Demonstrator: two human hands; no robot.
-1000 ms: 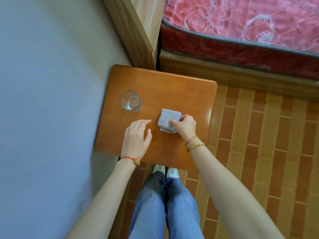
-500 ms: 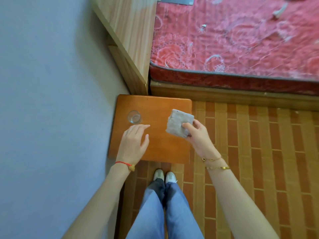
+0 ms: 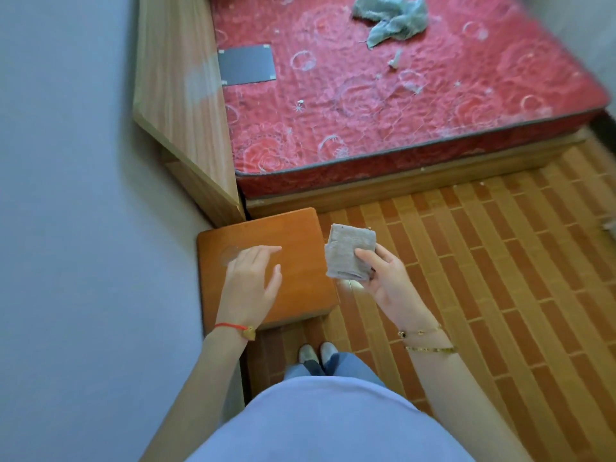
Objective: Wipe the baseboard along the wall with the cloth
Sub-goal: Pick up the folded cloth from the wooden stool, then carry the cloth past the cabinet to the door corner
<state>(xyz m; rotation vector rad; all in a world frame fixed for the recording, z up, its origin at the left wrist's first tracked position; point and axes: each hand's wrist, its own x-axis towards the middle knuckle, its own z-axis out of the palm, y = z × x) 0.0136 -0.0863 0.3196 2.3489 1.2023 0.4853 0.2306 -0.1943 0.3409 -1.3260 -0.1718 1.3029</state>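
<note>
A folded grey cloth (image 3: pixel 349 251) is held in the air by my right hand (image 3: pixel 386 281), thumb on top and fingers beneath, just right of the small wooden table (image 3: pixel 300 241). My left hand (image 3: pixel 250 281) hovers over the table with its fingers spread and relaxed, holding nothing. Its fingertips partly cover a clear glass (image 3: pixel 230 255) on the table's left side. The plain grey wall (image 3: pixel 83 228) fills the left. Its foot is hidden behind the table and my arm, and I cannot make out a baseboard.
A wooden headboard (image 3: pixel 180 105) and a bed with a red patterned mattress (image 3: pixel 383 95) stand beyond the table. A crumpled grey-green rag (image 3: pixel 390 20) and a dark flat panel (image 3: pixel 246 65) lie on the mattress. Brick-patterned floor (image 3: pixel 500 278) stretches to the right. My feet (image 3: pixel 316 353) stand below the table.
My right hand lifted the cloth off the table and carried it to the right, over the floor. My view rose and pulled back, showing more of the bed. My left hand stayed over the table.
</note>
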